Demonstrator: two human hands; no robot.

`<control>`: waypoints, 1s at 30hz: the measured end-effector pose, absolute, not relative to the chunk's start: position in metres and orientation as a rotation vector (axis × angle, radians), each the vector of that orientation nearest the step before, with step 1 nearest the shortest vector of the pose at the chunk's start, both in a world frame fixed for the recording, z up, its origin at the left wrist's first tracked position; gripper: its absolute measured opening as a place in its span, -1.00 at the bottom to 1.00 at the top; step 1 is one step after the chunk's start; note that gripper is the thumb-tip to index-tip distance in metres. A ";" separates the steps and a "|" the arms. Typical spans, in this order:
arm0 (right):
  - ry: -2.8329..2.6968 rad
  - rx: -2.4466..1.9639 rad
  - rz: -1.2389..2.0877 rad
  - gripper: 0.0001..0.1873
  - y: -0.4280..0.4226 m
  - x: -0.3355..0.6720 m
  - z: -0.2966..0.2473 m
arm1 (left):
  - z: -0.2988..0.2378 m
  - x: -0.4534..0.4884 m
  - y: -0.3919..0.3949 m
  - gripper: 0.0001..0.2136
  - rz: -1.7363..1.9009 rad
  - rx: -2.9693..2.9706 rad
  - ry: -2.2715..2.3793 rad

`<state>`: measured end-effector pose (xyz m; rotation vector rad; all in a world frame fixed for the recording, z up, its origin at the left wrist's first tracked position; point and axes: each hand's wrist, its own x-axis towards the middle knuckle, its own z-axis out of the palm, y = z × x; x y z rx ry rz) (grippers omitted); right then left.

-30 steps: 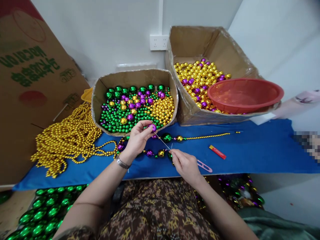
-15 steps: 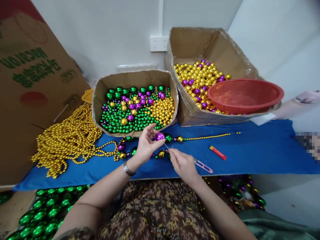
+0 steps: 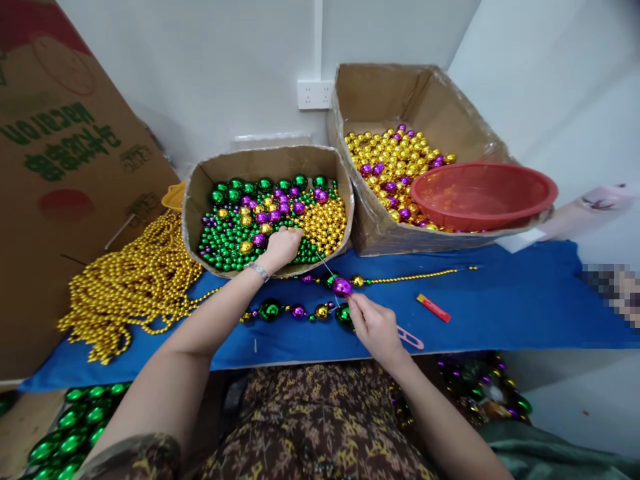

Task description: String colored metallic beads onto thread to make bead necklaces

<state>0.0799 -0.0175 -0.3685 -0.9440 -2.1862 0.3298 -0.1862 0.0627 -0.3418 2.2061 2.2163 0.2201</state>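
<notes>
Purple bead (image 3: 343,287) sits on a thin strand (image 3: 327,265) right at the fingertips of the right hand (image 3: 376,328), just beyond them on the upper-left side, over the middle of the blue-covered worktop (image 3: 505,293). Those fingers are pinched together on the lower part of the strand, with the bead against or almost against their tips; which of the two, I cannot tell. From the bead the strand slants up and left toward the smaller carton (image 3: 265,159) at the worktop's back edge. The left hand (image 3: 284,248) reaches over that carton's front rim, its fingers down among the loose beads (image 3: 325,223) and hidden, so whether they are apart or closed cannot be told. Between carton and front edge lie two rows of strung beads (image 3: 299,311), the back one running into a gold chain (image 3: 420,274) toward the right end. Just beside the right hand, near the front edge, is a pink tool (image 3: 411,338), with a red-and-yellow stick (image 3: 434,308) farther right. Gold strands (image 3: 135,280) heap at the left end, and a red basin (image 3: 483,190) rests tilted in the larger carton (image 3: 390,100) at the back
</notes>
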 end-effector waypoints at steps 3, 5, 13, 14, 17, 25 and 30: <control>-2.184 -0.953 0.336 -0.75 -0.016 0.081 -0.369 | -0.342 -0.181 0.065 -0.77 0.239 2.215 2.214; -2.186 -0.961 0.358 -0.76 -0.016 0.083 -0.369 | -0.340 -0.178 0.060 -0.77 0.338 2.185 2.213; -2.184 -0.919 0.371 -0.76 -0.021 0.081 -0.366 | -0.325 -0.160 0.006 -0.77 1.417 0.829 1.126; -2.187 -0.903 0.364 -0.76 -0.022 0.080 -0.366 | -0.323 -0.157 0.001 -0.77 1.422 0.741 1.054; -2.199 -0.875 0.341 -0.76 -0.023 0.078 -0.365 | -0.322 -0.151 -0.009 -0.79 1.430 0.631 0.960; -2.228 -0.895 0.304 -0.74 -0.021 0.081 -0.366 | -0.325 -0.148 -0.014 -0.76 1.463 0.755 0.961; -2.281 -0.916 0.227 -0.73 -0.020 0.082 -0.370 | -0.326 -0.149 -0.018 -0.76 1.472 0.987 1.113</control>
